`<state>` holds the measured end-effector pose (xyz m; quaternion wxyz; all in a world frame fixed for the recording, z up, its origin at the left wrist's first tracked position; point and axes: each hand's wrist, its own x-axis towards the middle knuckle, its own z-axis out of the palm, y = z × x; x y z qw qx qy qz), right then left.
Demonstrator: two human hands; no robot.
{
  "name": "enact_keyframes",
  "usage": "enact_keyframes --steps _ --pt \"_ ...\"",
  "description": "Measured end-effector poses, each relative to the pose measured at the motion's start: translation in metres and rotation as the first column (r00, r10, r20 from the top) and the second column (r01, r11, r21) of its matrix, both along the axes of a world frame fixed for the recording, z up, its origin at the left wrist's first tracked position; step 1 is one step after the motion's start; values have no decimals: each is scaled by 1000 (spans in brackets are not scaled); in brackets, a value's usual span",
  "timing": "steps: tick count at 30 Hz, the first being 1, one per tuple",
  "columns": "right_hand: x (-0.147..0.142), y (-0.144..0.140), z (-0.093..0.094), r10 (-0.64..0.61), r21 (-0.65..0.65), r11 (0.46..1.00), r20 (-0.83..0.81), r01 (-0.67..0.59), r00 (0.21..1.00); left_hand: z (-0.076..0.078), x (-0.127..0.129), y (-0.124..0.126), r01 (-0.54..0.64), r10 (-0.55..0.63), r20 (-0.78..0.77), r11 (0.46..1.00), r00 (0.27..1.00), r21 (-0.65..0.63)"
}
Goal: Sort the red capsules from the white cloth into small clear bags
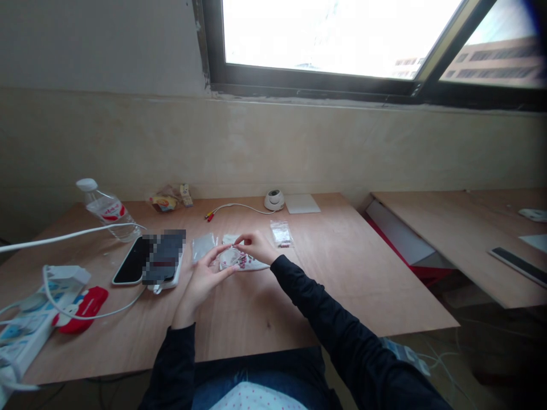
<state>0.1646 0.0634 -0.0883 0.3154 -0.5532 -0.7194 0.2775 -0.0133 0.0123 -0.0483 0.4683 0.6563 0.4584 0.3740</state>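
Small clear plastic bag with tiny dark red pieces inside, lying flat mid-table, its top edge pinched up between both hands' fingertips.

No readable text from where I sit.
I see a red-and-white label on the bottle, but its print is too small to read; the phone screen is dark, and the patch beside it is blurred out.
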Motion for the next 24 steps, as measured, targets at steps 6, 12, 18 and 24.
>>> enact_keyframes --steps 6,12,18,24 --pt "2 -3 15 -10 2 1000 -216 10 976 -18 -3 11 -63 67 53 996 996 -64" --pt "1 -6 20 -9 11 1000 -230 12 973 -28 -9 15 5 3 57 988 998 -154" --pt "-2 -13 35 94 -79 990 -222 -114 970 -30 -9 16 19 -10 55 988 998 -150" --pt "-8 -20 43 162 -71 982 -156 -175 974 -27 -8 15 10 -1 72 991 997 -133"
